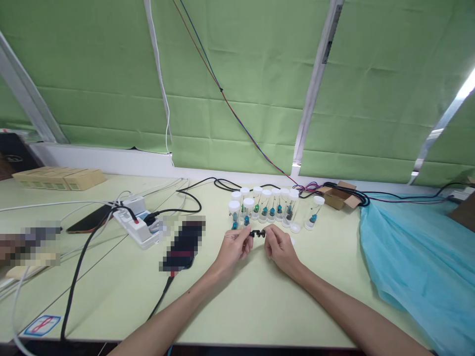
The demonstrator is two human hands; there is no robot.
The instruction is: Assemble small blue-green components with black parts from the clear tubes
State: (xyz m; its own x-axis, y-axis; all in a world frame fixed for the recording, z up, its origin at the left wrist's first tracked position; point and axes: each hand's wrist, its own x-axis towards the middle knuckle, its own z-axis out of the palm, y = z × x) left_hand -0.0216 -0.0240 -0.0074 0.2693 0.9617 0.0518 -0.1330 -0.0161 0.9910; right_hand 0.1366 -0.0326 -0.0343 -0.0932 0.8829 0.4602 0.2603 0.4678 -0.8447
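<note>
My left hand [234, 245] and my right hand [279, 245] meet over the pale green table [260, 301], both pinched on a small black part [257, 233] held between their fingertips. A thin wire or pin sticks out to the left of my left hand's fingers. Just behind the hands stand several clear vials with white caps [265, 203], each with a small blue or green piece inside. One vial [312, 212] stands apart to the right, and a loose white cap [295, 228] lies near it.
A white power strip [138, 223] with black cables sits at the left, beside a dark phone [89, 220] and a blurred phone [183, 245]. Tan boxes [59, 178] lie far left. A small open carton [338, 196] and a blue cloth [419, 262] lie at the right.
</note>
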